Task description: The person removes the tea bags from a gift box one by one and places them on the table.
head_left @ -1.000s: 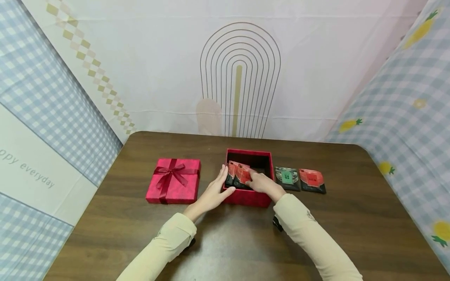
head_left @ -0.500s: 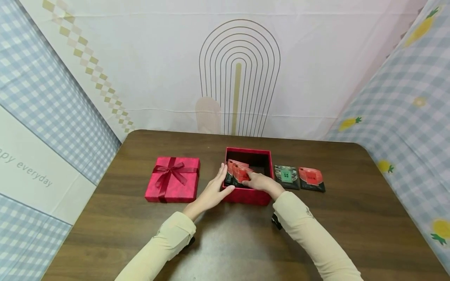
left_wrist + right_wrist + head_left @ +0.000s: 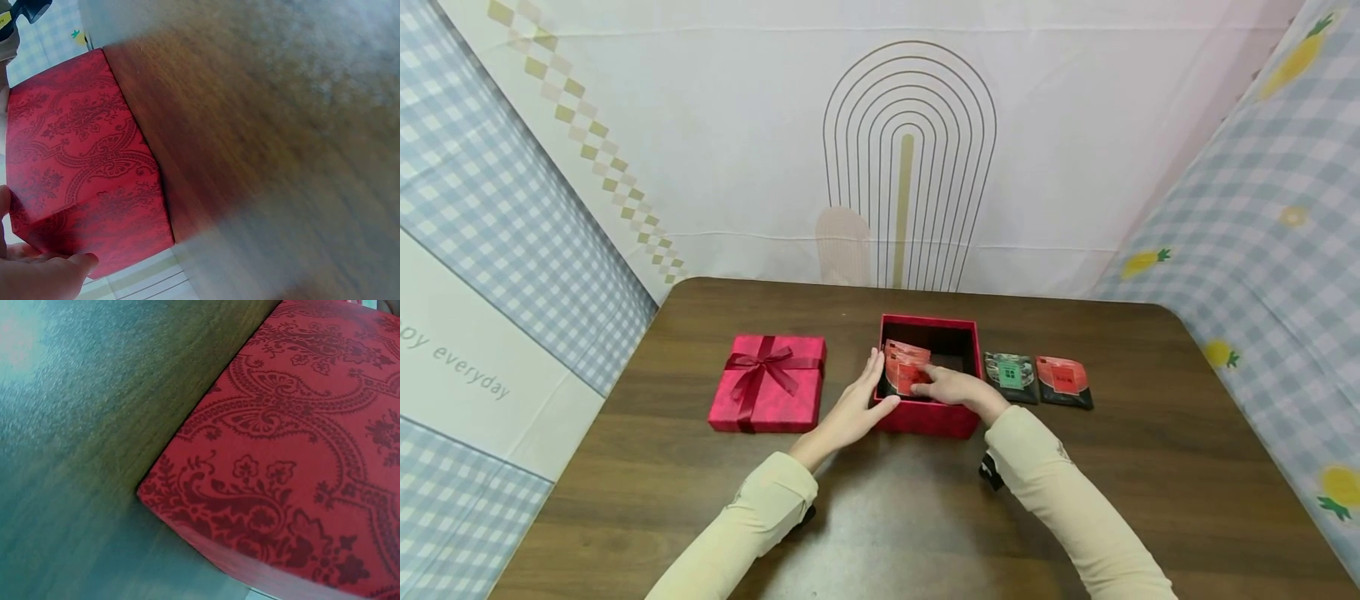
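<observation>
The open red box (image 3: 925, 419) stands on the table, with red-and-black packets (image 3: 904, 367) in its left part. My left hand (image 3: 852, 410) lies against the box's left side, fingers straight and thumb near the front edge. In the left wrist view that hand (image 3: 44, 269) touches the patterned box (image 3: 87, 156). My right hand (image 3: 955, 388) reaches over the front rim, its fingers on the packets inside; the fingertips are partly hidden. Only the box's patterned side (image 3: 281, 437) fills the right wrist view, without a clear sight of the hand's fingers.
A red lid with a ribbon bow (image 3: 767, 383) lies left of the box. To the box's right a green-labelled packet (image 3: 1011, 377) and a red-labelled packet (image 3: 1064, 382) lie side by side on the wooden table (image 3: 880, 517). A patterned cloth (image 3: 737, 167) hangs behind.
The packets in the box have come closer together, the front one shifting left over the other. My right fingers have moved slightly with it. My left hand holds its place at the box.
</observation>
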Motion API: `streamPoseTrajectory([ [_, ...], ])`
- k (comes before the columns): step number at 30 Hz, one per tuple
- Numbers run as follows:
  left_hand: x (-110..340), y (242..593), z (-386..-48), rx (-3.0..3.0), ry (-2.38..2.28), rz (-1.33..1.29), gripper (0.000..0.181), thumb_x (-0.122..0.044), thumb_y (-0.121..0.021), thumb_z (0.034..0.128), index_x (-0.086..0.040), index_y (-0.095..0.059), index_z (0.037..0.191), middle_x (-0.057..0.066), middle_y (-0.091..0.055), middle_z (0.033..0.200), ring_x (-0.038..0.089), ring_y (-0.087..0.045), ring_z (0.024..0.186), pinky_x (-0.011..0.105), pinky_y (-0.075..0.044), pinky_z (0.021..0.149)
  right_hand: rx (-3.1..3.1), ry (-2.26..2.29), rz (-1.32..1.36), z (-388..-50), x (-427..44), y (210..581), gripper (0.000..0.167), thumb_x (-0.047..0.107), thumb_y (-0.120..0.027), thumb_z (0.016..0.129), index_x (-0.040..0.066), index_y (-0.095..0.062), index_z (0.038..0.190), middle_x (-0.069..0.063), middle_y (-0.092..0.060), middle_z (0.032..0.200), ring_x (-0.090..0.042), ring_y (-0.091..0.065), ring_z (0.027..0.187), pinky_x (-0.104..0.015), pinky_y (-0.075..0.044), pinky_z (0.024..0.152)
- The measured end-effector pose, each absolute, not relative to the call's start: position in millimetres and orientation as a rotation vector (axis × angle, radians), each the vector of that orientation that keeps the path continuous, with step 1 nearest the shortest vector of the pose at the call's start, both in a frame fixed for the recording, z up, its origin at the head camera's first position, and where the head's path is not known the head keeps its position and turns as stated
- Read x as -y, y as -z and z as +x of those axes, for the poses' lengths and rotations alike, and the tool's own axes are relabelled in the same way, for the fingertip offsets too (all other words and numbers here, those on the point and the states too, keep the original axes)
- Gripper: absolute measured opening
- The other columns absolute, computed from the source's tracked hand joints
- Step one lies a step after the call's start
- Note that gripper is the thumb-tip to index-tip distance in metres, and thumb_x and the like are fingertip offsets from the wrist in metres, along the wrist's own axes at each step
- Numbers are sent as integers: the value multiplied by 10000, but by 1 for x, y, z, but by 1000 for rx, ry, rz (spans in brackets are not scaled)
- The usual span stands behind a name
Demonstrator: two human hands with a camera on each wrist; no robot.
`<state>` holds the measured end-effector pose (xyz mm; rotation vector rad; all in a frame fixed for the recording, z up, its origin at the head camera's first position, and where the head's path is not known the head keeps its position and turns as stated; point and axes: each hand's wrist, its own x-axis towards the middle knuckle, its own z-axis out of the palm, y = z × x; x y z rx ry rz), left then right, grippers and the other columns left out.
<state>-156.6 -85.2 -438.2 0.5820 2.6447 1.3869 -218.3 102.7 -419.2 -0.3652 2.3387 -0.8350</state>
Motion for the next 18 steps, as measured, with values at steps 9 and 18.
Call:
streamPoseTrajectory([
  [9,85,439,-157,-2643,-1407,576,709,-211,-539,920,32,-125,1441,166,-28,1514,282,-96,1381,449,-170,1092,-2300,929,-300,-219,-101,420,575,222,-444,956,-44,-229,1418,-258,-294,1423,-357,-390,1235,-492,-260,1044],
  [18,85,437,-157,-2634,-1391,572,712,-221,-533,923,27,-113,1443,159,-20,1516,274,-96,1382,445,-170,1093,-2348,976,-325,-217,-104,420,570,213,-454,955,-54,-242,1413,-262,-370,1374,-283,-581,977,-479,-357,978],
])
